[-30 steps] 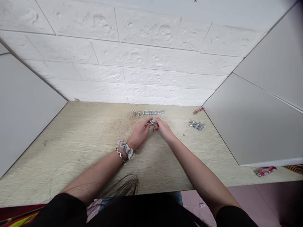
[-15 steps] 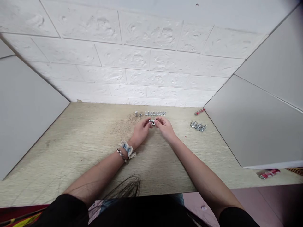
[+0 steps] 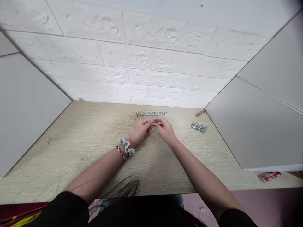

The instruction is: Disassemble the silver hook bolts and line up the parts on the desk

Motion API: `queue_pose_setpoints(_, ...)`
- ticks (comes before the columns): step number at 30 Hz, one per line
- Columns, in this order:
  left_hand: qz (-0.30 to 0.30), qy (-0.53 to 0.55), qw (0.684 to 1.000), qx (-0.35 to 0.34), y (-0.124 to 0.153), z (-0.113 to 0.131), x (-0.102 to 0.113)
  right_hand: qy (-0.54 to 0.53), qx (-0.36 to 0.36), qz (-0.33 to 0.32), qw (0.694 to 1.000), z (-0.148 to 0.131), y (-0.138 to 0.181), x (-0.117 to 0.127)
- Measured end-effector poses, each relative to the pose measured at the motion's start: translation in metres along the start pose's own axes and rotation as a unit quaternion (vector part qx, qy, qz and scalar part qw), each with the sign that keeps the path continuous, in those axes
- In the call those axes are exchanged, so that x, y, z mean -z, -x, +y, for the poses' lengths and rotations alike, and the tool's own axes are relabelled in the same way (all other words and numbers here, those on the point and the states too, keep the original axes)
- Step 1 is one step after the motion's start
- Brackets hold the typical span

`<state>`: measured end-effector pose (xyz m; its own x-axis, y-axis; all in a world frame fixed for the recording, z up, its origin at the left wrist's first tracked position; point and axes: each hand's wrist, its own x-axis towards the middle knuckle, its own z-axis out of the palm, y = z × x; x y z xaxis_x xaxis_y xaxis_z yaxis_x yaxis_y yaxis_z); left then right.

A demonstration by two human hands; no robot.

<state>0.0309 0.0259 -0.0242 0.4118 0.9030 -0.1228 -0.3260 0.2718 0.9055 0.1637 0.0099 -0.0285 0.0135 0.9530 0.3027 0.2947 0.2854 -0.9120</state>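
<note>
My left hand and my right hand meet over the middle of a pale wooden table. Both pinch one small silver metal fastener between their fingertips; it looks like a bolt with a nut, but it is too small to be sure. Just beyond the hands a row of several similar silver fasteners stands in line near the wall, with two more set apart at its left end. My left wrist wears a blue scrunchie and a chain bracelet.
A loose heap of silver screws lies to the right. A red and white small tube rests by the back right corner, another at the front right under a grey side panel. A white brick wall stands behind.
The hands stay together on the fastener, their fingers shifting round it. The camera has tilted slightly, so the scene sits a little further right.
</note>
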Motion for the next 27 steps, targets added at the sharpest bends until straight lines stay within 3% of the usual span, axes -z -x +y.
queue_pose_setpoints(4,0.008,-0.060,0.998,-0.033,-0.0003,-0.0002,-0.0001,-0.005,-0.015,0.021,1.000,0.0004,-0.0004,0.0005)
queue_pose_setpoints(7,0.033,-0.126,0.989,-0.076,-0.0012,-0.0012,0.0000,-0.029,-0.068,0.046,0.996,-0.0012,-0.0011,0.0014)
queue_pose_setpoints(13,0.050,-0.329,0.927,-0.172,0.0005,-0.0053,0.0010,-0.088,-0.198,-0.026,0.976,-0.0047,-0.0014,0.0015)
queue_pose_setpoints(20,0.033,-0.427,0.881,-0.202,0.0039,-0.0030,-0.0008,-0.111,-0.195,-0.026,0.974,-0.0028,-0.0013,0.0017)
queue_pose_setpoints(27,0.053,-0.390,0.907,-0.152,0.0043,-0.0006,-0.0017,-0.059,-0.156,-0.057,0.984,0.0017,-0.0036,0.0084)
